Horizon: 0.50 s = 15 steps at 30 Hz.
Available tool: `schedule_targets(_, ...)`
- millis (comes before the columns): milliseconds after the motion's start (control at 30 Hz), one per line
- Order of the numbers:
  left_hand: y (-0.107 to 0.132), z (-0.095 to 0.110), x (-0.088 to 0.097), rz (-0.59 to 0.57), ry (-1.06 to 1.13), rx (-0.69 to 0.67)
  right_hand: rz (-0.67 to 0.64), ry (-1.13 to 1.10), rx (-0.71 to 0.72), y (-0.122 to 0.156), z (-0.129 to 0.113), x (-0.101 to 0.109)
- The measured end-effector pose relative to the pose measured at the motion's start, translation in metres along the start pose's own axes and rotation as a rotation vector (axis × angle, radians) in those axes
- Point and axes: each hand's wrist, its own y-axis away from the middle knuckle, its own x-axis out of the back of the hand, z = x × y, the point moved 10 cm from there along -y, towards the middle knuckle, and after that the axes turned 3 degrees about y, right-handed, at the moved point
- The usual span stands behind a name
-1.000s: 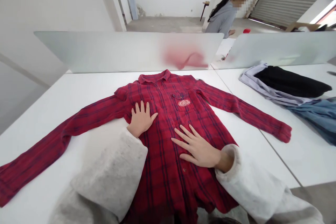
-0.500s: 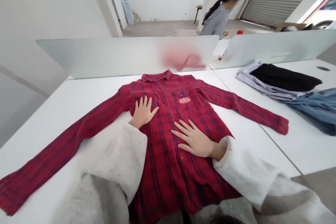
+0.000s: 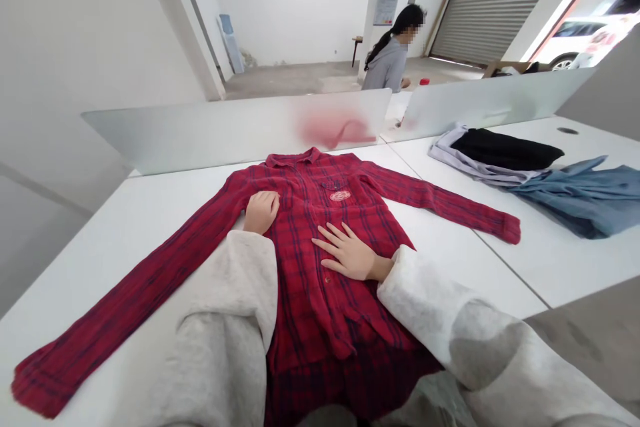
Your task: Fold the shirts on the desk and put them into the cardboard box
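In the head view, one red plaid shirt (image 3: pixel 300 313), soft and wrinkled, lay front up before you on the smooth white table (image 3: pixel 155 207), with one oval patch (image 3: pixel 341 195) on its chest, two long sleeves (image 3: pixel 150 293) spread outward, two frosted panels (image 3: pixel 240 137) beyond and a rumpled pile of at least three garments (image 3: pixel 507 149) to the right. Your left hand (image 3: pixel 261 212) rested curled on the chest, though I couldn't tell whether its bent fingers gripped cloth; your right hand (image 3: pixel 353 257) lay flat and released below the patch, fingers fanned.
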Motion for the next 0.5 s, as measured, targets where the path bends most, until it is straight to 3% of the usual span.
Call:
schedule_targets(167,0.013,0.015,-0.006,-0.145,-0.043,-0.046,0.019,-0.020,0.007,-0.002,0.000,0.000)
schedule_targets(267,0.038,0.021,-0.010,-0.279,-0.071,-0.046,0.027,-0.028,0.007,-0.002,0.001,0.000)
schedule_targets(367,0.082,0.032,0.000,-0.426,-0.096,-0.028,0.025,-0.034,0.011,-0.001,0.002,-0.002)
schedule_targets(500,0.156,0.086,0.031,-0.561,-0.070,-0.106,0.009,-0.039,0.018,-0.002,0.002,-0.003)
